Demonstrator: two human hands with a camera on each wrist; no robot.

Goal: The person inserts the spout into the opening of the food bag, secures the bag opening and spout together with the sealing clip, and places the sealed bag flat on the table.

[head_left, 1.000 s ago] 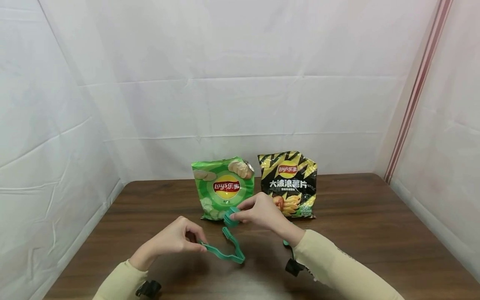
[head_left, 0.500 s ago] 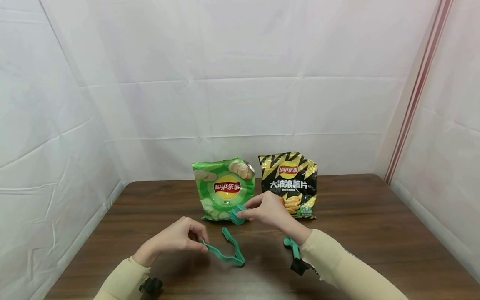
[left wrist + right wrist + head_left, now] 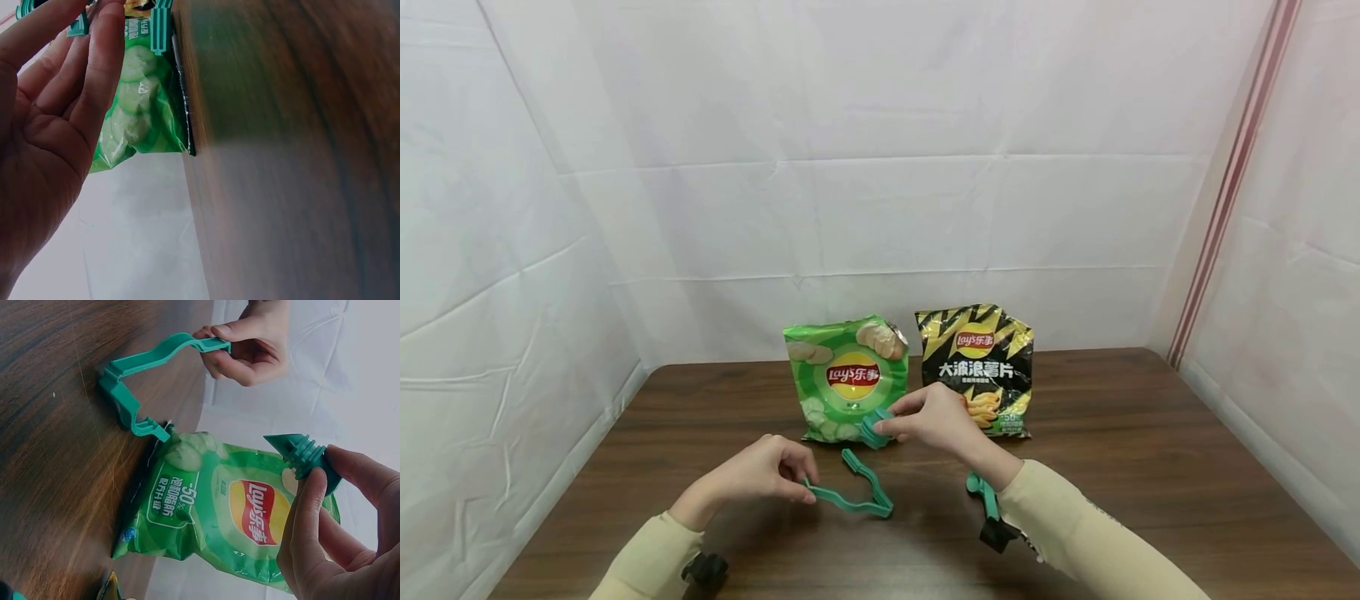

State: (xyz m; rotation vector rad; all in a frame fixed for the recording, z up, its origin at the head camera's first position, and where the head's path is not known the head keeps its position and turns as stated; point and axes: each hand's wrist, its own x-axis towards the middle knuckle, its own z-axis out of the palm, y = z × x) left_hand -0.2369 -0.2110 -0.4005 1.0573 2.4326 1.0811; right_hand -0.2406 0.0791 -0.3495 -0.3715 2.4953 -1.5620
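Observation:
My left hand (image 3: 760, 475) pinches one end of a long green bag clip (image 3: 150, 357) between thumb and fingers. The clip's two arms are spread apart in a V at the hinge, the bend pointing away from that hand. My right hand (image 3: 932, 421) holds a small green spout-like cap (image 3: 303, 459) in its fingertips, with a ribbed, pointed side facing the clip. In the head view the cap overlaps the lower right of a green Lay's chip bag (image 3: 827, 375). From the left wrist, the clip's free end (image 3: 160, 28) appears in front of that bag.
A black and yellow chip bag (image 3: 977, 362) stands to the right, its lower left behind my right hand. Another green piece (image 3: 987, 493) shows beneath my right forearm, next to the black wrist camera (image 3: 998, 535). White cloth (image 3: 887, 208) hangs behind the brown wooden table (image 3: 1105, 442).
My right hand has shifted slightly to the right with the cap, then stayed nearly still. The clip's hinge end has risen a little in the left hand's pinch.

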